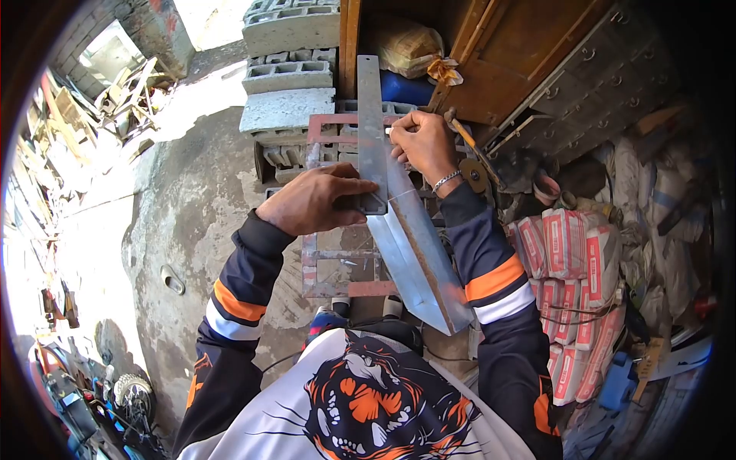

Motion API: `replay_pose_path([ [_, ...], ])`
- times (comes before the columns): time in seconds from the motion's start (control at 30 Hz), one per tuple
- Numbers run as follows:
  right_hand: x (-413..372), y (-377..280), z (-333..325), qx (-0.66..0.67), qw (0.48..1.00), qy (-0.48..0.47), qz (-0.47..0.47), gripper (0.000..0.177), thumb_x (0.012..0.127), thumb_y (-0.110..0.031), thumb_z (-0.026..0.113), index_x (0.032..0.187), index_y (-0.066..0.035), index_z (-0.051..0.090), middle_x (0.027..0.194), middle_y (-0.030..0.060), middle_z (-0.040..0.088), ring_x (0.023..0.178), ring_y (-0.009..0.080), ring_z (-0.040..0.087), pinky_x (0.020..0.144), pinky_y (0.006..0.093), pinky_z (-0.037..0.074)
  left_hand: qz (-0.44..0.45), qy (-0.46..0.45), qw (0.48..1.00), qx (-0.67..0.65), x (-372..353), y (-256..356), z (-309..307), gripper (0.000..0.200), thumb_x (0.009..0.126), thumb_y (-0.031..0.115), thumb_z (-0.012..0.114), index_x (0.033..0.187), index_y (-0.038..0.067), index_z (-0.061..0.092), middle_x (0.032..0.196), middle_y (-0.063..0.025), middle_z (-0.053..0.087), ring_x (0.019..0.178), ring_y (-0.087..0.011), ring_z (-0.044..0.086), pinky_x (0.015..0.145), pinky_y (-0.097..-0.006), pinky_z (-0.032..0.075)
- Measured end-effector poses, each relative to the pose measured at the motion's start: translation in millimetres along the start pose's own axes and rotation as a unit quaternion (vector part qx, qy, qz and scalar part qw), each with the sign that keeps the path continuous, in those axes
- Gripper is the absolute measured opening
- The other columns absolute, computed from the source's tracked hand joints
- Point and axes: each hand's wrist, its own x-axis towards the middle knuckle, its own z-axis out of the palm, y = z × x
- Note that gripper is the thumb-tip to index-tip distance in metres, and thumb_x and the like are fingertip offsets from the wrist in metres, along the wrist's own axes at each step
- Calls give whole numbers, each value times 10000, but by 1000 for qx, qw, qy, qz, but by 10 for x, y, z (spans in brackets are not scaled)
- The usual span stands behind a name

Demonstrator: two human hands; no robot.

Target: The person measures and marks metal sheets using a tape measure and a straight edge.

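A long flat metal bar (pixel 370 100) with a hole at its far end lies over a bent sheet-metal piece (pixel 410 253). My left hand (pixel 320 199) grips the bar's near end, fingers on top of it. Beside the bar's right edge, my right hand (pixel 424 144) pinches a small white piece (pixel 389 131) between thumb and fingers. The sheet metal slants toward my body and has a rusty strip along it. Beneath both is a reddish metal frame (pixel 369 288).
Concrete blocks (pixel 290 77) are stacked ahead. A hammer (pixel 464 134) and a round disc (pixel 474 175) are right of my right hand. Red and white sacks (pixel 566 245) are piled at the right. A wooden cabinet (pixel 521 46) stands ahead right; a slipper (pixel 172 279) lies on the floor.
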Motion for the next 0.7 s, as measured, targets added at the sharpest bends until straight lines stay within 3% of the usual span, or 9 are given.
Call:
replay_pose_path([
  [0.1,101,46,13,-30,999,-8,-25,120,855,-98,717,791,3,707,684,66,730,558,159,729,519,286,570,3,-7,1000,8,6,-24,2,517,837,179,815,1317,36,688,1130,-172,671,993,-368,679,902,-444,560],
  [0.17,111,2,3,-66,997,-38,-15,117,880,-71,693,876,46,701,751,79,712,579,142,704,485,251,551,4,-5,1000,12,6,-34,7,518,836,184,814,1316,36,689,1125,-173,673,992,-369,678,899,-446,558],
  [0.7,102,-47,10,-56,997,-57,-7,89,869,-46,686,831,34,691,765,81,703,588,141,697,499,257,550,19,-1,1000,6,4,-85,25,500,829,186,812,1294,42,699,1113,-180,679,970,-374,690,882,-451,565],
])
